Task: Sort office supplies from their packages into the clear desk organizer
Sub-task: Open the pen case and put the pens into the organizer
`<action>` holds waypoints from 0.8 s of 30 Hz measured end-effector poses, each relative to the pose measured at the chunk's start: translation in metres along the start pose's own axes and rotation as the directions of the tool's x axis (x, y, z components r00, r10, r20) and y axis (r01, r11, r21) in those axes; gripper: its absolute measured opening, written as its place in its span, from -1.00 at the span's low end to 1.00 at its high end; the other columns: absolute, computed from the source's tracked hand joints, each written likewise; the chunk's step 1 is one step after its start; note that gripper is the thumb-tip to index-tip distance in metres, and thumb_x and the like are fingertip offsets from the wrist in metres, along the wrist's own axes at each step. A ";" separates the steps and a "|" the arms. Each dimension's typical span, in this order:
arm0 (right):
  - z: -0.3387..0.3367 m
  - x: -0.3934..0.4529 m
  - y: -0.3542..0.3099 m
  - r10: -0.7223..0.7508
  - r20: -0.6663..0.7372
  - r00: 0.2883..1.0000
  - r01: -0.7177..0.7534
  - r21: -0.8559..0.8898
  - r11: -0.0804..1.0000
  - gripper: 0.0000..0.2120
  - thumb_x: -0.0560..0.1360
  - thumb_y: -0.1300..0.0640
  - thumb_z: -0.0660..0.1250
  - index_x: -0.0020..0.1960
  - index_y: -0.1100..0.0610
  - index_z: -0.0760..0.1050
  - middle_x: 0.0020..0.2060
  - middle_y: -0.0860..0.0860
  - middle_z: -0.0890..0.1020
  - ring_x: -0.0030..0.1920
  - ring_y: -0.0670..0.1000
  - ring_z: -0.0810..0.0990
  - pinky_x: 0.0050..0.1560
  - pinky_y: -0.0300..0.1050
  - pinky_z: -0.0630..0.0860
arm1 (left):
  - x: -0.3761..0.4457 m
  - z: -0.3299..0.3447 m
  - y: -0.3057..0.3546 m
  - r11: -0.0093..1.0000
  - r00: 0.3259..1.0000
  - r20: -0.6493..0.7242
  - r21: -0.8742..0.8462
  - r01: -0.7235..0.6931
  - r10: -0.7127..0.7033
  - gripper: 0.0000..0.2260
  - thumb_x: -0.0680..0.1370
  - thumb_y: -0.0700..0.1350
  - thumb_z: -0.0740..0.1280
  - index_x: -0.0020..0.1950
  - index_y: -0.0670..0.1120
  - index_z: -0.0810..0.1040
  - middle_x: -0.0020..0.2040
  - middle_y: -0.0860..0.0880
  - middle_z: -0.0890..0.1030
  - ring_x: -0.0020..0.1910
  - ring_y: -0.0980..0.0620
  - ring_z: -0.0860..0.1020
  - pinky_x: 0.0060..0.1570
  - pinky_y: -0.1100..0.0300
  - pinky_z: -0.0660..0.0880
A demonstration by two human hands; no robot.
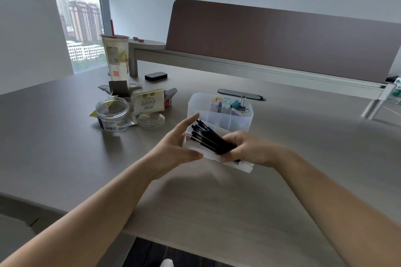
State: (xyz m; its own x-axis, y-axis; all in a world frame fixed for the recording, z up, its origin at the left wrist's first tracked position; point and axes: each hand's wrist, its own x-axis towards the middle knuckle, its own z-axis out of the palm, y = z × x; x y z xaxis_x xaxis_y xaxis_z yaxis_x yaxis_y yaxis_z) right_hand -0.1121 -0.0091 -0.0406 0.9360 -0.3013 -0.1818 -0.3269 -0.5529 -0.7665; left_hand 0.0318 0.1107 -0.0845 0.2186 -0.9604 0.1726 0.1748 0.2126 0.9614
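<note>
Pens going into organizer, centre of frame.
Right hand clamps the bundle of black pens; left hand, fingers straight, steadies the tips. Best to level them before lowering into the clear plastic desk organizer.

Jar: a white label with a barcode low on its wall; the print is too small to read.
Sticky-note pack: a barcode and rows of small print on its yellow face (none of it legible).
Drink cup: a pale printed sticker and a small orange-red square on its side; no word can be made out.
Red-and-white box: some print, blurred.
Note pads in the organizer: small dark marks on their labels, unreadable.
</note>
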 end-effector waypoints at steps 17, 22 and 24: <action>-0.005 0.053 -0.063 -0.052 -0.507 0.860 0.265 0.358 0.895 -0.72 0.54 0.16 0.16 -0.35 0.13 0.34 -0.48 0.03 0.40 -0.49 -0.09 0.37 -0.36 -0.26 0.31 | -0.018 -0.058 0.045 0.996 0.998 -0.065 -0.091 0.004 -0.010 -0.23 0.16 -0.41 0.38 0.26 0.15 0.37 -0.01 -0.15 0.53 -0.08 -0.09 0.54 -0.20 0.17 0.61; -0.031 0.075 -0.070 -0.025 -0.674 0.738 0.202 0.185 0.962 -0.67 0.54 0.07 0.15 -0.39 0.11 0.34 -0.44 0.01 0.35 -0.41 -0.05 0.30 -0.51 -0.39 0.27 | -0.015 -0.087 0.050 0.994 0.997 -0.070 -0.105 0.029 -0.037 -0.10 -0.18 -0.17 0.64 0.11 0.20 0.49 -0.05 -0.14 0.61 -0.17 -0.06 0.64 -0.21 0.12 0.63; -0.037 0.087 -0.066 -0.024 -0.706 0.708 0.186 0.153 0.971 -0.69 0.54 0.06 0.15 -0.36 0.10 0.35 -0.39 0.04 0.38 -0.39 -0.05 0.31 -0.49 -0.39 0.28 | -0.015 -0.096 0.051 0.993 0.996 -0.071 -0.112 0.047 -0.055 -0.10 -0.18 -0.18 0.64 0.11 0.19 0.49 -0.07 -0.14 0.63 -0.17 -0.07 0.65 -0.22 0.12 0.63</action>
State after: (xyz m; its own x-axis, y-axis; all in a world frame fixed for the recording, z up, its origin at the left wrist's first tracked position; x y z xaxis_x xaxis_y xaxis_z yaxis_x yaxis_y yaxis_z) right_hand -0.0140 -0.0278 0.0172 0.5782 -0.7486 0.3246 -0.1234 -0.4734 -0.8722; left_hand 0.1298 0.1529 -0.0586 0.2761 -0.9555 0.1040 0.2916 0.1865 0.9382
